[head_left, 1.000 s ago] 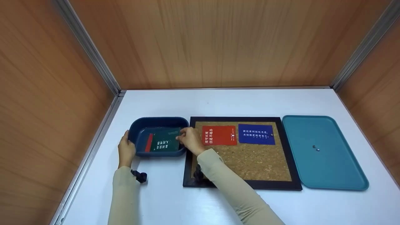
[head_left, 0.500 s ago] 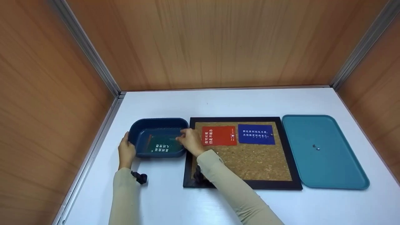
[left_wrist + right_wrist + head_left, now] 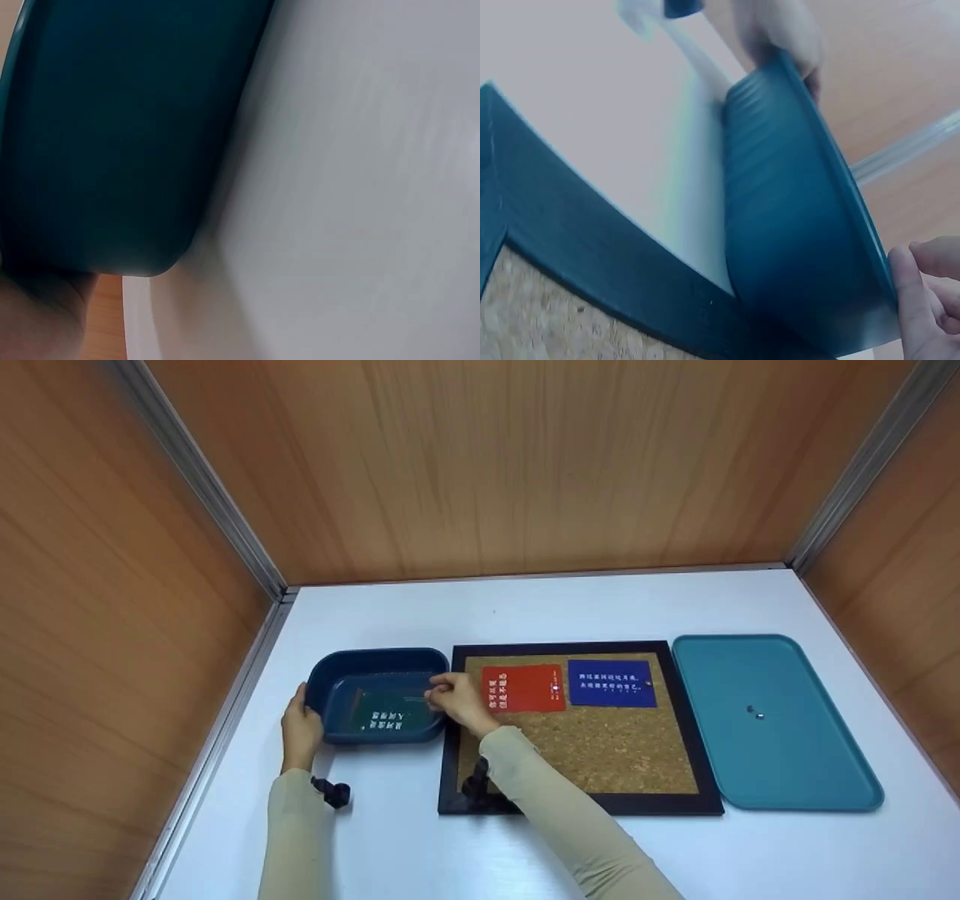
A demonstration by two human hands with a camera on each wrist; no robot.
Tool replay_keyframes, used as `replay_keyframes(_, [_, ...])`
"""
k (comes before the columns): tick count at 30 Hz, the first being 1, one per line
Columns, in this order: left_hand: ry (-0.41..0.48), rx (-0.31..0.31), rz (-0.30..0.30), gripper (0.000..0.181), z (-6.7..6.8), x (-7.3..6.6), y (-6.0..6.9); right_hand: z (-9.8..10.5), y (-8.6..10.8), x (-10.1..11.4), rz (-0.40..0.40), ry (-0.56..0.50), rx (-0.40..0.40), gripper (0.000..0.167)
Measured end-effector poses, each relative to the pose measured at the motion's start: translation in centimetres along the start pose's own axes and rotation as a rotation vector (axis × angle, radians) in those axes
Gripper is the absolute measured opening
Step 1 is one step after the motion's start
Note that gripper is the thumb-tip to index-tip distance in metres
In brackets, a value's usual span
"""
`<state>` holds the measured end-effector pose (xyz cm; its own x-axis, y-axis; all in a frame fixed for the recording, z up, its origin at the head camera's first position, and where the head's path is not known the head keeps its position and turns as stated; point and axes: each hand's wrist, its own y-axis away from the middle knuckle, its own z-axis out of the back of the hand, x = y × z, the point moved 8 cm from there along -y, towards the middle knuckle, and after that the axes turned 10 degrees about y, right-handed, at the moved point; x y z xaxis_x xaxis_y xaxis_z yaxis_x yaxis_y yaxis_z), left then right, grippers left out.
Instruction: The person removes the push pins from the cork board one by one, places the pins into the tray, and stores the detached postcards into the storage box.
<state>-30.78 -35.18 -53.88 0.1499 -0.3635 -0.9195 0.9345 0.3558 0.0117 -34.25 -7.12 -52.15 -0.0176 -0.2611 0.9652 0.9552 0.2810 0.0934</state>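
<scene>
My left hand [image 3: 301, 733] grips the left end of a dark blue plastic basin [image 3: 375, 660], its fingers round the outer wall; the left wrist view shows mostly the basin's side [image 3: 120, 142]. Inside the basin lies a dark green card [image 3: 390, 711] with white writing, a thin reddish strip at its left edge. At the basin's right end my right hand [image 3: 459, 699] has bent fingers, the tips at the card's right edge. In the right wrist view the right fingers [image 3: 915, 304] are beside the rim. Whether they pinch the card is hidden.
A black-framed corkboard [image 3: 600, 750] stands right of the basin, a red card [image 3: 525, 688] and a blue card [image 3: 611, 683] pinned on it. Farther right, a teal tray [image 3: 780, 757] bears two small shiny pieces [image 3: 755, 712]. Wooden panels [image 3: 480, 465] enclose the white table [image 3: 390, 810].
The green card, tilted up at my right fingertips one second ago, has sunk flat into the basin, hiding most of the red beneath it. Both hands have stayed nearly in place.
</scene>
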Motion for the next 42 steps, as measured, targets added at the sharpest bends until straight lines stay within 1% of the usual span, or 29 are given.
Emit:
replay_keyframes(4, [-0.006, -0.005, -0.005, 0.053, 0.0, 0.0, 0.1, 0.0, 0.0, -0.7, -0.062, -0.099, 0.032, 0.036])
replay_keyframes(10, [-0.025, 0.008, 0.007, 0.052, 0.0, -0.2, 0.2, 0.2, 0.0, -1.4, -0.120, -0.194, 0.076, 0.039])
replay_keyframes(13, [-0.092, 0.016, -0.012, 0.051, -0.1, -0.4, 0.2, 0.4, 0.0, -1.6, -0.145, -0.243, 0.096, 0.036])
replay_keyframes(17, [-0.244, 0.027, -0.020, 0.055, -0.1, -0.7, 0.4, 1.0, 0.1, -1.4, -0.154, -0.270, 0.115, 0.034])
replay_keyframes(20, [-0.339, 0.042, -0.013, 0.057, 0.0, -1.0, 0.6, 1.6, 0.1, -1.5, -0.153, -0.256, 0.123, 0.036])
replay_keyframes(23, [-0.413, 0.059, -0.027, 0.058, 0.0, -1.4, 0.6, 2.5, 0.0, -2.0, -0.155, -0.227, 0.117, 0.036])
replay_keyframes(26, [-0.489, 0.071, -0.062, 0.057, 0.0, -2.2, 0.6, 3.5, 0.1, -2.2, -0.163, -0.218, 0.104, 0.034])
replay_keyframes(29, [-0.538, 0.068, -0.104, 0.056, 0.1, -3.1, 0.7, 4.4, 0.2, -2.5, -0.175, -0.217, 0.105, 0.034])
replay_keyframes(32, [-0.538, 0.067, -0.132, 0.055, -0.2, -4.0, 0.8, 5.4, 0.3, -2.9, -0.185, -0.194, 0.122, 0.035])
replay_keyframes(35, [-0.510, 0.080, -0.152, 0.055, -0.9, -4.9, 0.9, 6.7, 0.5, -3.2, -0.180, -0.140, 0.131, 0.035])
replay_keyframes(38, [-0.491, 0.092, -0.190, 0.055, -2.1, -6.0, 1.0, 8.0, 0.6, -3.4, -0.171, -0.095, 0.133, 0.034])
replay_keyframes(42, [-0.486, 0.118, -0.254, 0.055, -4.3, -7.6, 1.4, 9.6, 0.9, -3.6, -0.154, -0.051, 0.141, 0.037])
